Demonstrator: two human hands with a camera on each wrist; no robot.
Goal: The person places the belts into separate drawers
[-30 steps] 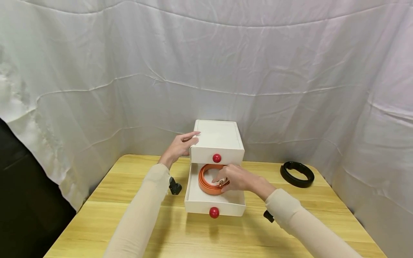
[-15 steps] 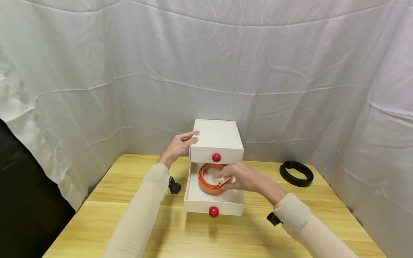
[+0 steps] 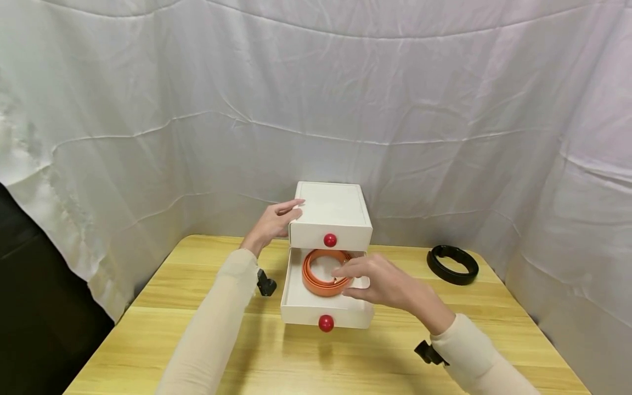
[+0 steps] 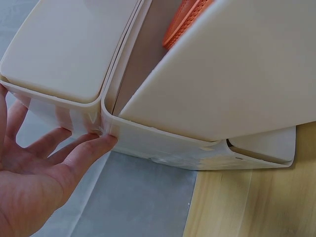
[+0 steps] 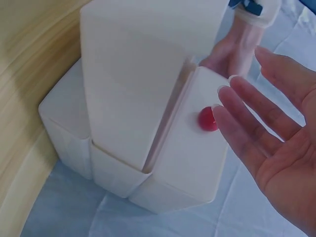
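1. White wrinkled cloth (image 3: 148, 109) hangs behind and to both sides of a light wooden surface (image 3: 197, 340).
2. On that surface, near its far edge, stands a small white two-drawer box (image 3: 332, 206); its upper drawer is shut, with a red round knob (image 3: 329, 240) on the front.
3. Its lower white drawer (image 3: 296, 299) is pulled out toward the person and has its own red ball knob (image 3: 325, 323).
4. Inside the lower drawer lies a coiled orange belt (image 3: 316, 280), resting on the drawer floor toward the back.
5. Well apart to the right, a coiled black belt (image 3: 452, 265) lies on the surface near the cloth.
6. Resting against the box's left side at the top corner is the left hand (image 3: 273, 224), fingers straight and touching the wall, gripping nothing.
7. Above the drawer's right part, just over the orange belt, hovers the right hand (image 3: 382, 285), fingers relaxed and spread, holding nothing; whether a fingertip touches the belt cannot be told.
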